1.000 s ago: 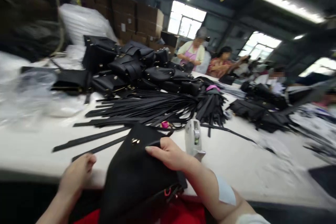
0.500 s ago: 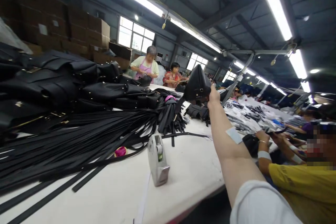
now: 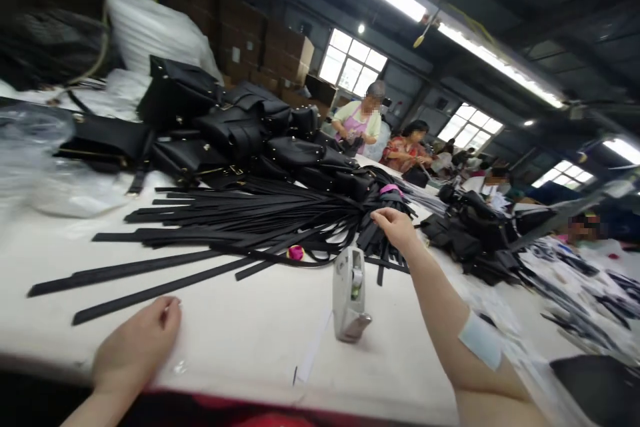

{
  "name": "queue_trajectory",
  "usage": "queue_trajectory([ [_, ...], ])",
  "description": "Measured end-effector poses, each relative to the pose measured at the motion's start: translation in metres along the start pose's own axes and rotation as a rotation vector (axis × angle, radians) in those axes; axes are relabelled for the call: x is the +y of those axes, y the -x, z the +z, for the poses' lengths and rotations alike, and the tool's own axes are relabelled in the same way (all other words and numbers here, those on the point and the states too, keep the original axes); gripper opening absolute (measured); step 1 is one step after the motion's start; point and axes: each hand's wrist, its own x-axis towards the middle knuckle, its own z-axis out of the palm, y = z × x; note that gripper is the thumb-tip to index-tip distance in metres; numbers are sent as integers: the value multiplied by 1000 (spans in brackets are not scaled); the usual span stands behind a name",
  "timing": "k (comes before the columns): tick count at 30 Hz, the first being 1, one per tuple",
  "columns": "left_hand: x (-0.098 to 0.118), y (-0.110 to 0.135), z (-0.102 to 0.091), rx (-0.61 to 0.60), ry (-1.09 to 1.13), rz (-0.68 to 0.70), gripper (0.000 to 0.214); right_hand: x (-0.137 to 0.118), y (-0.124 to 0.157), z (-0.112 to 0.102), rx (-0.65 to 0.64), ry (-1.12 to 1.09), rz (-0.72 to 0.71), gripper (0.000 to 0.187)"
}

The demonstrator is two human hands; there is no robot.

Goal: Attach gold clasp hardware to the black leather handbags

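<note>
My left hand rests at the near edge of the white table, fingers curled in and thumb against them, with nothing showing in it. Beyond it lie the ends of long black straps, fanned across the tabletop. My right hand is stretched forward, fingers drawn together, with nothing visible between them. It is over or just in front of a bundle of black straps tied with a pink band; whether it touches them I cannot tell. A grey tape dispenser stands between my hands, nearer the right one.
Black bags are heaped behind the straps, with more black bags to the right. A small pink-and-yellow roll lies by the straps. Clear plastic covers the left side. Other people work across the table.
My right hand held a black bag out ahead; it has let go and come back toward the strap bundle. The view has swung left, and my left hand now shows.
</note>
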Motion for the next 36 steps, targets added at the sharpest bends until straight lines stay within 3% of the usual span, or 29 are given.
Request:
queue_trajectory([
  [4, 5, 5, 2, 14, -151, 24, 35, -49, -12, 84, -372, 159, -129, 21],
  [8, 6, 6, 4, 31, -159, 63, 33, -66, -14, 158, -595, 406, -72, 19],
  [13, -1, 7, 7, 82, -186, 115, 33, -61, -17, 198, -694, 568, -2, 26],
  [21, -1, 6, 8, 79, -150, 99, 31, -54, -20, 212, -698, 659, 9, 26],
  [28, -4, 6, 10, 98, -157, 128, 30, -50, -26, 173, -617, 707, -55, 27],
  [32, -5, 6, 10, 116, -160, 145, 31, -52, 1, 153, -717, 639, -178, 19],
  [36, -6, 4, 11, 122, -38, 142, 29, -54, 41, 147, -845, 604, -303, 21],
])
